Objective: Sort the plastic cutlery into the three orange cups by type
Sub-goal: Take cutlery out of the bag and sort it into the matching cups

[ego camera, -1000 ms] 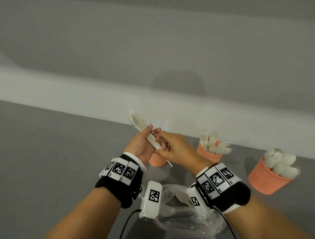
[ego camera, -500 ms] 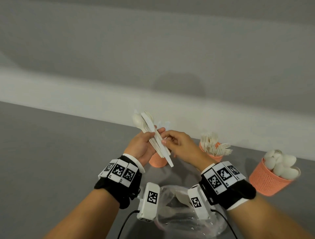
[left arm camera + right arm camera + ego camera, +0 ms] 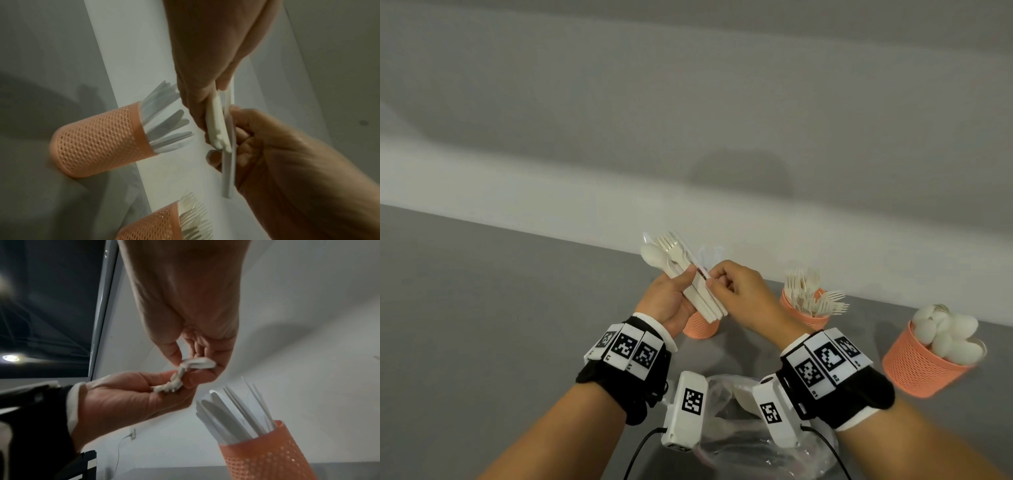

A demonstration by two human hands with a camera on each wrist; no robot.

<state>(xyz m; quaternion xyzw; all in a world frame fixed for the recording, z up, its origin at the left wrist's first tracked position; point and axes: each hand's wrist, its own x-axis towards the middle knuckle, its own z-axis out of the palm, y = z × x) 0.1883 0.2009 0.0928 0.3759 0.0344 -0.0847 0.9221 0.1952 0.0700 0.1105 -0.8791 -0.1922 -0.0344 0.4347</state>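
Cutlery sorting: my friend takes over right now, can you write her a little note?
Left hand holds a mixed bundle of cutlery: forks and a spoon show on top.
Right hand pinches one piece in the bundle, type unclear.
Knife cup sits behind the hands, fork cup to its right, spoon cup far right, all partly filled.
Left: sort the bundle, then whatever remains in the plastic bag.

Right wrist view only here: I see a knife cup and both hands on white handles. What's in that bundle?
Observer: Head view shows the left hand gripping a mixed bundle; a spoon bowl and fork tines stick out on top.
Operator: Other cups?
Observer: A fork cup stands right of the hands, a spoon cup farther right.
Operator: More to sort?
Observer: A clear plastic bag lies below the wrists; contents unclear.
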